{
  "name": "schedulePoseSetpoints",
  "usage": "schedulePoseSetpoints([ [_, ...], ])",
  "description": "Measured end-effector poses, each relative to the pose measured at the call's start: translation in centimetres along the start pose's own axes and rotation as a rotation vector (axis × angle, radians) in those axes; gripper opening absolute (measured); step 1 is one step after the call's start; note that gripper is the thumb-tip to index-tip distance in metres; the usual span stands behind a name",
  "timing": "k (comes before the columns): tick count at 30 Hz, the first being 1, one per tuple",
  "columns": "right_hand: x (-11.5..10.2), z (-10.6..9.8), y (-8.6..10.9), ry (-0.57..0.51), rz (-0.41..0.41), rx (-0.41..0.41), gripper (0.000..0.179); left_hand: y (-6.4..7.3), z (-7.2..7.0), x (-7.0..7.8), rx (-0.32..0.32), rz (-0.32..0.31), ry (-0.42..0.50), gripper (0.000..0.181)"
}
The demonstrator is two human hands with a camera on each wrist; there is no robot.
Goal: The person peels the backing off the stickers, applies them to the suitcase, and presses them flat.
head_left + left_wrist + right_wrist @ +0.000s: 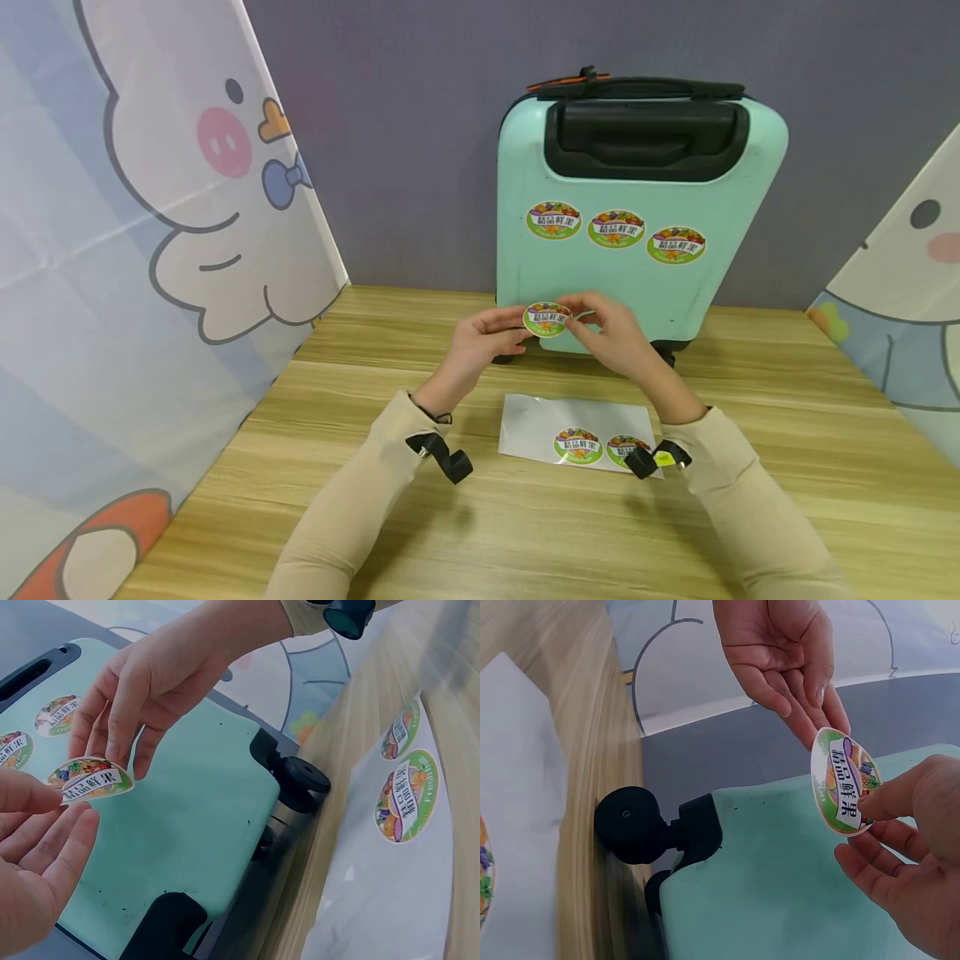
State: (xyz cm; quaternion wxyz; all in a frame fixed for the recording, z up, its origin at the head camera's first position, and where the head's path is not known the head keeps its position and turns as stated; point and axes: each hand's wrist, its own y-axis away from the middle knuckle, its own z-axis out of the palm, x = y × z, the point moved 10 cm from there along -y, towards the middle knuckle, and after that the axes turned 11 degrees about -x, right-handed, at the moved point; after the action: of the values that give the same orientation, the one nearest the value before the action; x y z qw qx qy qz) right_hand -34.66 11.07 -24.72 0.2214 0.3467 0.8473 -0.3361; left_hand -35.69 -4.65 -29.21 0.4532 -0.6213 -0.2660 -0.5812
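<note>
A round "Fresh Fruit" sticker (546,319) with a green border is held up in front of the suitcase's lower part. My right hand (611,333) pinches its right edge; in the right wrist view the thumb (889,801) lies on the printed face with fingers behind. At the opposite edge, my left hand (487,337) has its fingertips right at the sticker, fingers fairly straight and the thumb apart in the right wrist view. Behind stands a mint-green suitcase (600,283) bearing a slanting row of three matching stickers (616,229).
On the wooden table (465,542) below my hands lies a white backing sheet (525,425) with two more stickers (578,447); a black wrist mount (641,461) partly covers one. Cartoon-printed curtains (172,167) flank the table, with a grey wall (390,150) behind the suitcase.
</note>
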Motion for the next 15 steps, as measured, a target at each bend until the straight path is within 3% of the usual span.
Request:
schedulePoseSetpoints([
  [15,-0.7,-1.1,-1.2,0.05,-0.012,0.035,0.027,-0.7,-0.3,1.2,0.029,0.048,0.021,0.039],
])
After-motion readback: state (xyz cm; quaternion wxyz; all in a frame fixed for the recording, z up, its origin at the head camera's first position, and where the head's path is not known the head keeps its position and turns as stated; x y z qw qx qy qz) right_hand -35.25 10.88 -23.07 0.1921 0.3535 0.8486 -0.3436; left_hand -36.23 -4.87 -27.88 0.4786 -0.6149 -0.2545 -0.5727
